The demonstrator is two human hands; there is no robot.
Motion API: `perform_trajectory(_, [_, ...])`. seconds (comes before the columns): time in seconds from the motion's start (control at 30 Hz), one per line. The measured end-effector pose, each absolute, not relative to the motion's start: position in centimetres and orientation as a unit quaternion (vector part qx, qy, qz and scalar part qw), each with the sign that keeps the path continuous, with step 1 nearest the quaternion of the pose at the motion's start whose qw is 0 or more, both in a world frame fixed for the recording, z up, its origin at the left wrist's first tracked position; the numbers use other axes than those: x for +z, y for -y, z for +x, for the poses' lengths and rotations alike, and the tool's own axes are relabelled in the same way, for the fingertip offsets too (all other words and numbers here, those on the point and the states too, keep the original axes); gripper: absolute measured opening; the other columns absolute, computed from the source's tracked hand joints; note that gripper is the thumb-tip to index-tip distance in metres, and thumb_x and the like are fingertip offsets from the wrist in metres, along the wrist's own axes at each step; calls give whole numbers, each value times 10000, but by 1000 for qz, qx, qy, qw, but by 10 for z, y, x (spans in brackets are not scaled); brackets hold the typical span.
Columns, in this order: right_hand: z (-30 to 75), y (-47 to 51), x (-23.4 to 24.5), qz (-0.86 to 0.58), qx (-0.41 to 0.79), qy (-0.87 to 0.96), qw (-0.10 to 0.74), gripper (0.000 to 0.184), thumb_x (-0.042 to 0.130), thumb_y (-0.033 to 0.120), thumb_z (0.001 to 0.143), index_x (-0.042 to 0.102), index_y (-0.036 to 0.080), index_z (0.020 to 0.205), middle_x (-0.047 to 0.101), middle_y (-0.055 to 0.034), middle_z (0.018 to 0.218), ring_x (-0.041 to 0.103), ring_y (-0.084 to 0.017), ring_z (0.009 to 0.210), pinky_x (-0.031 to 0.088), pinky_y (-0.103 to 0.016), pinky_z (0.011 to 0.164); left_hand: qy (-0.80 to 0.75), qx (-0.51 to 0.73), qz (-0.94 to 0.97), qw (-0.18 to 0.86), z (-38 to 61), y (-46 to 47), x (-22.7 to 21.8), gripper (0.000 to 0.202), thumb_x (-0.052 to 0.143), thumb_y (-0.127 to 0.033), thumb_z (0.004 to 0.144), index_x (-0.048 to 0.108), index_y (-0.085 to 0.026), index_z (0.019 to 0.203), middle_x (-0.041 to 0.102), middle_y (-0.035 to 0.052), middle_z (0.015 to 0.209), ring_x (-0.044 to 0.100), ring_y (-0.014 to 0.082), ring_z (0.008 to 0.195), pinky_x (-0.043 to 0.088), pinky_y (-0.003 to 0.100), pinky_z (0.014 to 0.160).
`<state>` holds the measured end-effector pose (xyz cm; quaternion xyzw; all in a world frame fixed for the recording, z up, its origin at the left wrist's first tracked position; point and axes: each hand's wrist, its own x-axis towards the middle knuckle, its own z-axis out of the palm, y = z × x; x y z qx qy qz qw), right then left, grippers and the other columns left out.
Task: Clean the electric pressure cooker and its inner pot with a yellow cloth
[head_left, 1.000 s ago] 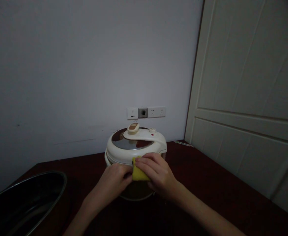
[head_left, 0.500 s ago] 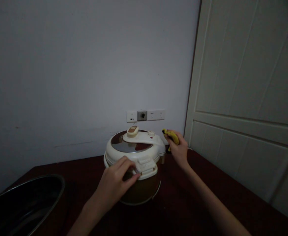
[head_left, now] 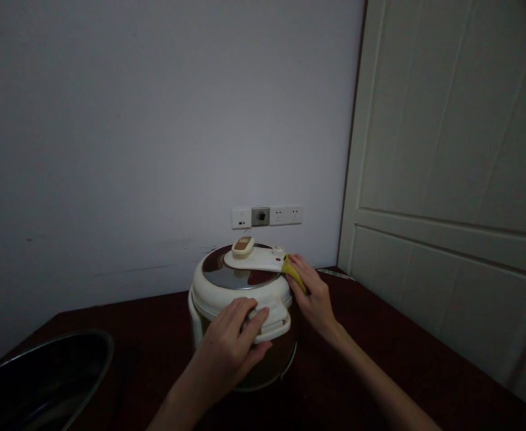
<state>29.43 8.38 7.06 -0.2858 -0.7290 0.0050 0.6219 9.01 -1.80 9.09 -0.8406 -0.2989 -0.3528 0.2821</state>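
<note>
A white and brown electric pressure cooker (head_left: 245, 296) stands in front of me, its lid (head_left: 220, 272) on top. My left hand (head_left: 236, 341) is closed around the white handle (head_left: 275, 317) at the cooker's near side, thumb and fingers on it. In my right hand (head_left: 311, 293) is a banana (head_left: 293, 274), a curved yellow thing with a dark tip. That hand presses against the right end of the lid's white grip (head_left: 256, 259), with the banana between palm and grip. The palm hides part of the banana.
A large dark basin (head_left: 110, 350) with a metal rim sits at the lower left of the dark red table (head_left: 155, 308). Wall sockets (head_left: 285, 215) are behind the cooker. A white panelled door (head_left: 447, 239) rises along the right side.
My right hand has moved left and down with the banana onto the lid's grip. My left hand has shifted right and closed around the near handle. The lid is still on.
</note>
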Motion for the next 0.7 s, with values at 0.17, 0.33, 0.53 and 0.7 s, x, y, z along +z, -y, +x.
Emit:
perform_trajectory(0.17, [307, -134, 94, -398, 112, 709, 571, 421, 487, 459, 846, 693, 139, 1026, 699, -97, 1020, 636, -245, 937, 485, -375, 833, 301, -359, -842, 268, 88, 18, 88, 303, 589, -197, 798, 557, -120, 1089, 589, 147, 1034, 587, 247, 961, 552, 394, 775])
perform_trajectory(0.33, [317, -155, 104, -446, 120, 715, 526, 640, 408, 611, 816, 720, 64, 699, 639, -61, 549, 560, -176, 487, 399, -253, 421, 307, -357, -843, 262, 89, 19, 86, 318, 603, -195, 789, 555, -109, 1091, 588, 153, 1040, 583, 259, 973, 547, 416, 783])
perform_trajectory(0.53, [301, -142, 144, -443, -4, 729, 521, 533, 379, 506, 872, 702, 82, 893, 685, -89, 751, 598, -194, 658, 428, -274, 580, 326, -368, -853, 175, 73, 22, 101, 399, 566, -286, 833, 500, -157, 1205, 547, 143, 1163, 528, 231, 1097, 490, 411, 901])
perform_trajectory(0.7, [254, -141, 172, -402, -86, 809, 421, 240, 583, 318, 780, 680, 162, 625, 682, -107, 682, 611, -205, 665, 431, -296, 626, 476, -433, -754, 133, 32, 3, 108, 426, 454, -340, 886, 440, -198, 1287, 430, 131, 1361, 392, 243, 1275, 361, 474, 1036])
